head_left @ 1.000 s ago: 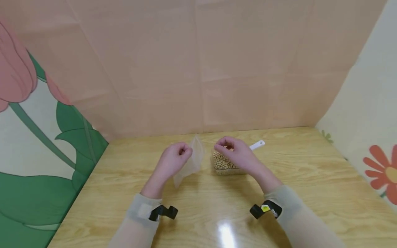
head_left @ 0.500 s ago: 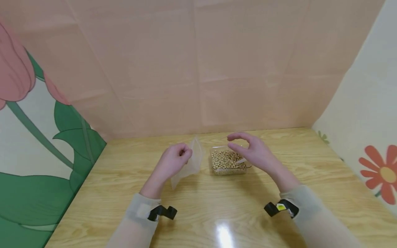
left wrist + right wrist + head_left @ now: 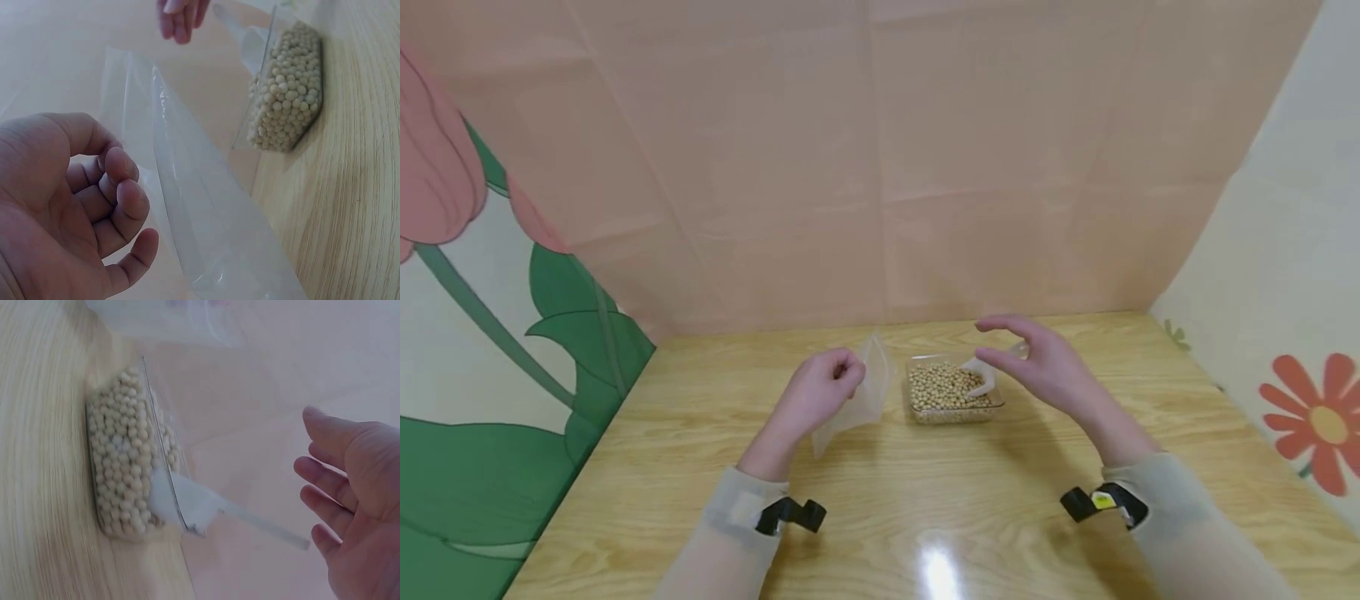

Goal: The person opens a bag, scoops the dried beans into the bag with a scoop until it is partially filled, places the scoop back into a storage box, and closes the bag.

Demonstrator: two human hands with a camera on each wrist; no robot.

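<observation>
My left hand [image 3: 822,390] pinches the edge of a clear plastic bag [image 3: 874,387], its thumb and curled fingers along one side. The bag hangs with its mouth partly spread, as the left wrist view shows. To its right stands a clear rectangular container [image 3: 958,416] full of pale round beans [image 3: 940,385] that look like soybeans. A white scoop [image 3: 194,501] sits with its bowl in the beans, its handle slanting out over the right rim. Beside that handle hovers my right hand [image 3: 1047,367], thumb and fingers apart, holding nothing.
Both things are on a wood-grain table [image 3: 880,508]. Behind it hangs a pink sheet [image 3: 880,167]. A panel with a tulip print [image 3: 445,333] stands at the left, and one with an orange flower [image 3: 1326,425] at the right.
My right hand has moved right, from over the container to beside the scoop, and its thumb and fingers have spread apart. The left hand and bag stay nearly in place.
</observation>
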